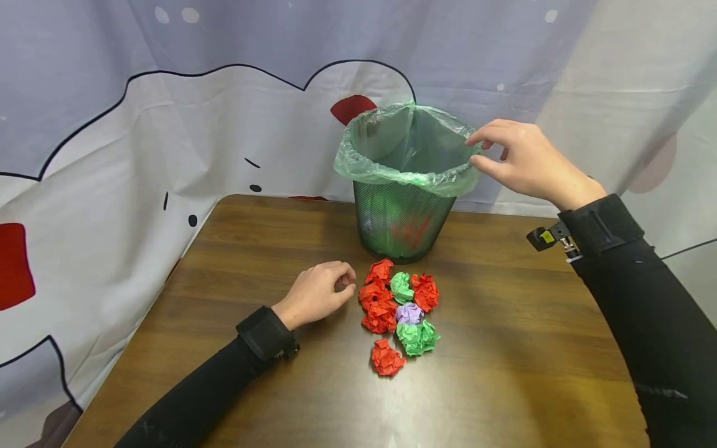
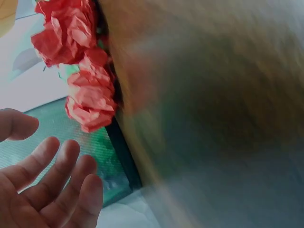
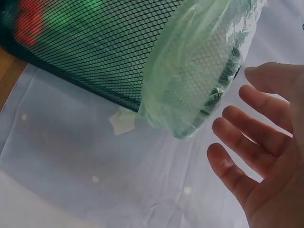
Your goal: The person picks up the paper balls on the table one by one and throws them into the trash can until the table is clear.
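Fabric printed with dark outlines hangs behind the wooden table, on whose far side stands a dark mesh bin. A pale green plastic liner folds over the bin's rim, and red patches show through the mesh low down. Both hands are released and empty: the right hand, fingers softly bent, is just beside the liner's right edge, and the left hand is just left of the crumpled paper balls. These, red and green around one purple ball, lie clustered before the bin, a single red ball nearest the person.
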